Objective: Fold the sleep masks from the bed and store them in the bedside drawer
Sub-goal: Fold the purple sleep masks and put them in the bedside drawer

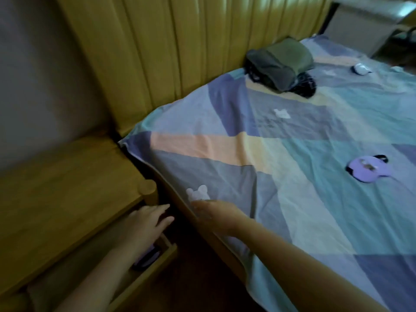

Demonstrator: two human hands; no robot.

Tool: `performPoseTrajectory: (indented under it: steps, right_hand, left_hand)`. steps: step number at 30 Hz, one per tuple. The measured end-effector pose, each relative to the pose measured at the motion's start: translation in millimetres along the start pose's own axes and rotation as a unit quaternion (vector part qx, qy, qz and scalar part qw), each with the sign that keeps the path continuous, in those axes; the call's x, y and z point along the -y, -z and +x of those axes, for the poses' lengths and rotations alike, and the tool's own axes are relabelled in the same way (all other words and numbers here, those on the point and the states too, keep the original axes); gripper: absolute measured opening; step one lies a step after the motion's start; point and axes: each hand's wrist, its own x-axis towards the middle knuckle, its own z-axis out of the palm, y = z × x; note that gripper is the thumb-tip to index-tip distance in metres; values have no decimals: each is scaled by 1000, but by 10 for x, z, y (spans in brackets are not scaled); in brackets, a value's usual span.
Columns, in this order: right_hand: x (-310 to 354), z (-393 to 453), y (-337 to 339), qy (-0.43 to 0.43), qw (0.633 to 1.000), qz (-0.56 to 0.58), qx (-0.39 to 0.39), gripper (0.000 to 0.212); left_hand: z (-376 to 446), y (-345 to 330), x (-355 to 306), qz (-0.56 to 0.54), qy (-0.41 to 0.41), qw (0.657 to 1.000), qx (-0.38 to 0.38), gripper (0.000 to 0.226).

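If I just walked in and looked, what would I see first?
Probably the big patchwork bedsheet in blue, purple and peach, filling the right side. A purple sleep mask lies on it, far right. At the bottom, the left hand is over the open drawer and the right hand rests at the bed's edge.

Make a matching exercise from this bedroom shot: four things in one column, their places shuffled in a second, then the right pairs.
1. purple sleep mask
2. dark green folded clothes
3. left hand
4. right hand

A. against the headboard
B. over the open drawer
C. at the near edge of the bed
D. out on the sheet, far right

Pairs: 1-D, 2-A, 3-B, 4-C
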Motion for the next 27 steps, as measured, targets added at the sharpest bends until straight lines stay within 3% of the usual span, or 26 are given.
performPoseTrajectory:
  steps: [5,10,13,19,27]
  right_hand:
    - [-890,-870,546,-78,990,1,-120,47]
    - [-2178,-1831,817,-195,973,-22,-125,53]
    - [-2886,-2347,841,-259,958,-24,-125,57]
    - [-3819,-2855,831,-354,931,-21,-88,69]
    - [-4575,-2428,977,-394,906,83,-131,86]
  left_hand:
    - [564,51,-1521,8,-167,984,-68,69]
    - [1110,-334,-3002,-156,-171,972,-33,65]
    - [1323,-619,-3693,-192,-177,965,-25,67]
    - [1697,-1171,-4517,-245,-173,952,54,74]
    - [2637,-1771,-5161,-247,-149,943,163,80]
